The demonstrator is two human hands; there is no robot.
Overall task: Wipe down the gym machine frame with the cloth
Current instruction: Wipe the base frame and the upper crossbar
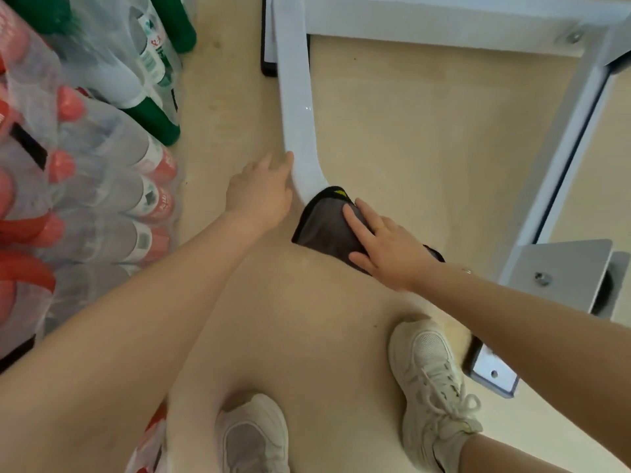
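Glossy painted metal vs. a soft matt cloth

The gym machine frame (296,107) looks like smooth metal in white paint, shiny enough to catch a glint on the curve. The cloth (326,230) is a grey, matt, fuzzy fabric with a black stitched edge. Foot plate (563,268) is duller grey metal with a bolt. The floor (392,148) is smooth beige, low sheen. Bottle packs (99,186) are clear plastic in crinkly glossy wrap. Shoes (432,380) are off-white mesh.
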